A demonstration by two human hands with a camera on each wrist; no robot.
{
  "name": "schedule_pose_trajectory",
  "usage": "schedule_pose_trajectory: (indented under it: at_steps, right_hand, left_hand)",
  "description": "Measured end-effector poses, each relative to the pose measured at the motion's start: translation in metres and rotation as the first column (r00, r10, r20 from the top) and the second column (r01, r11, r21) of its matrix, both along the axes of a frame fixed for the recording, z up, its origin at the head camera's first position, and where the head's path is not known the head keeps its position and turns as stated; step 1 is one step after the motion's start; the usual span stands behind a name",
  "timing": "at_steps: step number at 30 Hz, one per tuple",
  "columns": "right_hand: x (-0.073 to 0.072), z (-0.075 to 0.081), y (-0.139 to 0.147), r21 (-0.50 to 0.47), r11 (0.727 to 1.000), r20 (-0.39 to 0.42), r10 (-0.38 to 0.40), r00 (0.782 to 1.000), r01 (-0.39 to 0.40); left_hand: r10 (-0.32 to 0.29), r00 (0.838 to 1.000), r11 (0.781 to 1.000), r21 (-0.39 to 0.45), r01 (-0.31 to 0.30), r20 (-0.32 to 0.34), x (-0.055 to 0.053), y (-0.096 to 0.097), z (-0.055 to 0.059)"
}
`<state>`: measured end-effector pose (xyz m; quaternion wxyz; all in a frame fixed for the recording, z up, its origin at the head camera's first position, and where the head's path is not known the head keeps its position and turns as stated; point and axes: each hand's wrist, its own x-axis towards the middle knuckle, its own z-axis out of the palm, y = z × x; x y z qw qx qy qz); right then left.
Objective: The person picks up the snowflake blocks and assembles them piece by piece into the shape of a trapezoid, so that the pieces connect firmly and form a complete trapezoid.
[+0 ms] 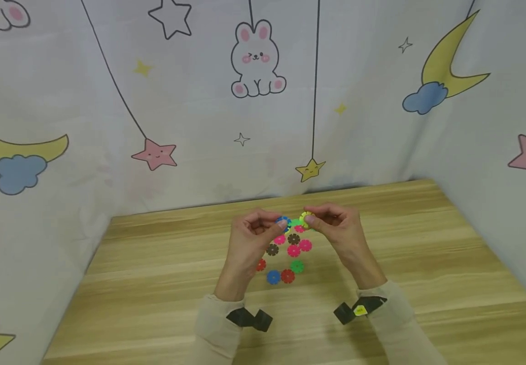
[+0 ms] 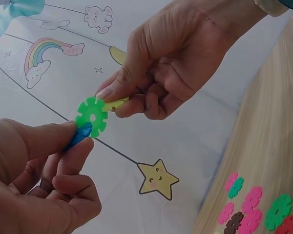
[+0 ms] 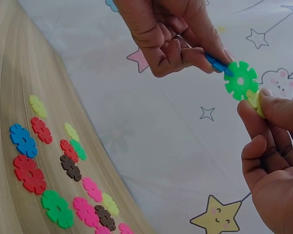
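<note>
Above the far part of the table, my left hand (image 1: 248,248) pinches a blue notched plastic disc (image 2: 80,134) between thumb and fingers. My right hand (image 1: 347,241) holds a yellow notched disc (image 3: 255,103) the same way. Between them stands a green notched disc (image 3: 233,87), with the blue disc at one edge and the yellow at the opposite edge. Both meet the green disc's rim edge-on, at its slots. How deeply each sits in its slot is partly hidden by the fingertips. In the head view the green disc shows only as a small patch between the hands.
Loose notched discs lie flat on the wooden table (image 1: 153,274) below the hands, among them a red (image 3: 30,174), a blue (image 1: 273,277), a green (image 1: 296,266) and a brown one (image 1: 272,249). A patterned white curtain (image 1: 208,116) hangs behind the table.
</note>
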<state>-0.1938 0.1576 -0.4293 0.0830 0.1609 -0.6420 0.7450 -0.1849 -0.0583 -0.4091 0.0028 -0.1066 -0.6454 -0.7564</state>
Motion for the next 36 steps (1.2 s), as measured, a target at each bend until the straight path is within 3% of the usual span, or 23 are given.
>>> schedule_pose_trajectory:
  at_steps: [12, 25, 36]
  right_hand:
    - [-0.0002, -0.0022, -0.0062, -0.028, 0.999, -0.013, 0.015, 1.000, -0.016]
    - [-0.0015, -0.0042, -0.0004, -0.040, 0.999, -0.010, 0.026, 1.000, -0.026]
    - [-0.0035, -0.0071, -0.0014, -0.040, 0.997, 0.003, 0.062, 0.998, -0.062]
  left_hand:
    - [0.055, 0.998, 0.996, -0.065, -0.057, -0.040, 0.0017, -0.0024, -0.0017]
    - [0.019, 0.996, 0.998, -0.058, -0.024, -0.087, -0.0017, 0.0030, -0.0012]
    - [0.036, 0.998, 0.996, -0.077, -0.040, -0.060, -0.0012, -0.0003, -0.0023]
